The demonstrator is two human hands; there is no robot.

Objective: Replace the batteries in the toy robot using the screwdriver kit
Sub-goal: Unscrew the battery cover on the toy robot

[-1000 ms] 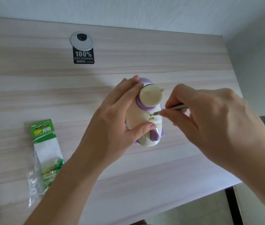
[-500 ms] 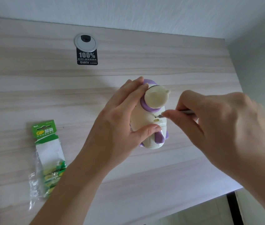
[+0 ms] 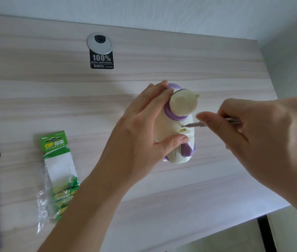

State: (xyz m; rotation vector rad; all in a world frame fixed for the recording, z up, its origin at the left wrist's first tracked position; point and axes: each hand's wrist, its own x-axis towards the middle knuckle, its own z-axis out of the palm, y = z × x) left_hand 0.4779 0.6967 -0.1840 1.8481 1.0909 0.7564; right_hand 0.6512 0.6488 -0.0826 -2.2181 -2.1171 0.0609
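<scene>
Nearby lies battery pack (image 3: 57,160), perhaps opened; left fingers (image 3: 155,96) clasp toy robot (image 3: 167,128), right fingers (image 3: 210,119) pinch screwdriver (image 3: 194,125).

Desk setting, home study or small office; cannot tell which. Pale wood-grain laminate desktop (image 3: 35,99), pushed into room corner. Round silver plastic cable grommet (image 3: 99,42) set in desktop near back edge, black rectangular printed sticker (image 3: 102,60) just below it. White textured wall (image 3: 162,11) behind, plain white side wall (image 3: 293,60) at right. Light floor (image 3: 226,239) past desk's front edge.
</scene>
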